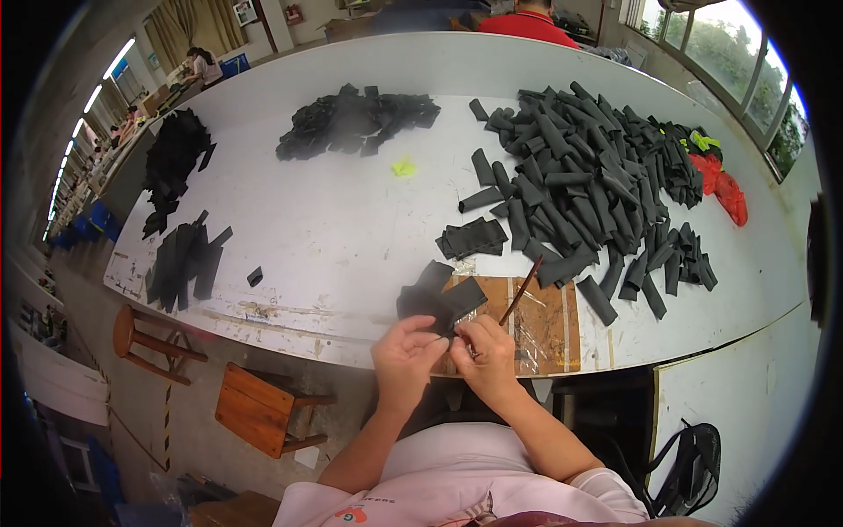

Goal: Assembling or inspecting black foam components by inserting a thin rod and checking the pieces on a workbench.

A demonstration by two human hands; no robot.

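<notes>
Pale pink shirt (448, 452); left hand (406, 358), right hand (488, 356): fingertips close together, cannot tell whether pinching anything; dark strips (432, 294) just beyond both.

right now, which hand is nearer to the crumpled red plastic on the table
Right: the right hand is below and left of the red plastic in the picture; the left hand is farther left, so farther from it.

Pale pink shirt (457, 458), short sleeves (609, 494), red emblem (353, 516)
</notes>
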